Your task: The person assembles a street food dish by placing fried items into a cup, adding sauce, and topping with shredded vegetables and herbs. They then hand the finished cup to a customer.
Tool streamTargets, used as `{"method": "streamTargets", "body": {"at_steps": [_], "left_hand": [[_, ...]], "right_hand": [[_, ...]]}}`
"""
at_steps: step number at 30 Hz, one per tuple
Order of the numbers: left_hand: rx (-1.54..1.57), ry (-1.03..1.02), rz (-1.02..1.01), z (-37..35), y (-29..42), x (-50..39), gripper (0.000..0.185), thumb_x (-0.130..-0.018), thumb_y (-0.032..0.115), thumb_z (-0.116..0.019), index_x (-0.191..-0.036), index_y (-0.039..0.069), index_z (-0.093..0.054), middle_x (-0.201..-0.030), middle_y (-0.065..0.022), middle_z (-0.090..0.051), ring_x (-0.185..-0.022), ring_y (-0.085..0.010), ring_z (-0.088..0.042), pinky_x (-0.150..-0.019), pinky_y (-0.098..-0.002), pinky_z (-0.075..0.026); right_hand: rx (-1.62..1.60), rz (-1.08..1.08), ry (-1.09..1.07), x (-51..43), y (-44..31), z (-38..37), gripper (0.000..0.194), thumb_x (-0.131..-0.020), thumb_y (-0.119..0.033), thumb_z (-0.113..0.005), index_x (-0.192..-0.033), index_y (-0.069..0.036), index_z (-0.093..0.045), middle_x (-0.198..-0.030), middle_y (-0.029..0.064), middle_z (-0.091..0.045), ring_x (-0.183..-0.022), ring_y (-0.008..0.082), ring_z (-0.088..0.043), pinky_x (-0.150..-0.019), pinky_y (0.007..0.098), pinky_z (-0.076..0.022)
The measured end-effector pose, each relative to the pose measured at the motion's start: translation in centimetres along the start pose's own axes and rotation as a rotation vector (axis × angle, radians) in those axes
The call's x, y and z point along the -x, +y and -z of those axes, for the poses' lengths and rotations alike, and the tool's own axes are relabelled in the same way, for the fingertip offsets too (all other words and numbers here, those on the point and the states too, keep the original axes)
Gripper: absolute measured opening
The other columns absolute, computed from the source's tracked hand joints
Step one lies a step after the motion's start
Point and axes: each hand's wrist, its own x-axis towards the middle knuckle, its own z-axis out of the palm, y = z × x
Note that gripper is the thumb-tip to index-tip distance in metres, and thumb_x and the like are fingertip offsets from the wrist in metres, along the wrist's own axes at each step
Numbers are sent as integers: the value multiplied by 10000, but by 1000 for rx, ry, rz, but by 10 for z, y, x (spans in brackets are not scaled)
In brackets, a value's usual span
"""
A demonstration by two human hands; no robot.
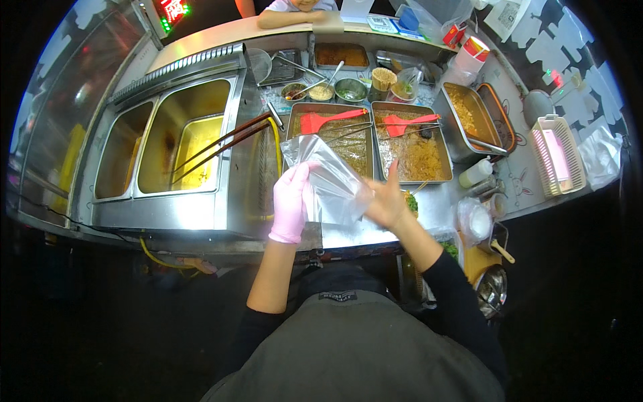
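In a pink disposable glove, my left hand (291,203) pinches a clear plastic bag (331,183) in front of me. My right hand (388,200) is bare and blurred, with its thumb raised. Its fingers meet the bag's right end; whether they grip it or reach into it I cannot tell. Behind the bag, a metal tray (351,157) holds brown sauce or oil. Beside it is a second tray (421,160) with brownish crumbly food. Red basting brushes (326,120) lie across both. Food with green leaves on sticks (412,203) is partly hidden behind my right hand.
Left is a two-basin fryer (187,135) holding yellow oil, with long chopsticks (226,143) leaning in it. Small bowls (350,90) and a skewer holder (383,83) stand behind the trays. Squeeze bottle (476,173) and basket (556,153) sit right. A person's arm (286,19) rests on the far counter.
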Motion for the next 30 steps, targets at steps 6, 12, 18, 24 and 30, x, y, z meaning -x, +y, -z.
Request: {"method": "streamTargets", "body": {"at_steps": [6,12,18,24,30], "left_hand": [[270,121,242,29,-22,5,286,-1024,256,-543,-1162,25,-641,-936,-23,-674,-722,-89,-593,-643,-221,-475],[884,-604,408,56,-13,12,316,-1028,264,-530,-1246,45,-594,-988,-40,-681,-766,-135,-626,-622,-266,-515],[745,-59,493,64,-12,26,345,-1026,277,-534,-1270,37,-578,-1059,-80,-682,-914,-190,-665,-807,-332,-567],[50,118,334,97,-37,31,374,-1002,287,-584,-1288,46,-591,-1134,-84,-664,-950,-174,-652,-831,-326,-539],[-1247,166,-351,75,-42,69,321,-826,156,-784,-1087,14,-663,-1020,-90,-674,-947,-186,-666,-837,-308,-531]], "right_hand": [[473,-211,61,14,75,34,876,-932,-620,-536,-1503,3,-307,-1519,160,-390,-1389,284,-398,-1165,446,-305],[805,-240,209,21,73,53,914,-951,-727,-309,-1290,77,-580,-1278,233,-616,-1263,311,-547,-1124,422,-368],[270,-3,-250,-16,97,42,668,-954,-417,-623,-1420,21,-431,-1430,166,-501,-1302,262,-503,-1115,423,-377],[243,15,118,-25,90,39,176,-960,-136,-638,-1068,-7,-689,-989,84,-722,-918,185,-694,-855,316,-554],[927,361,417,-13,83,35,144,-810,-25,-778,-760,-27,-643,-778,19,-678,-718,65,-611,-676,223,-496]]}}
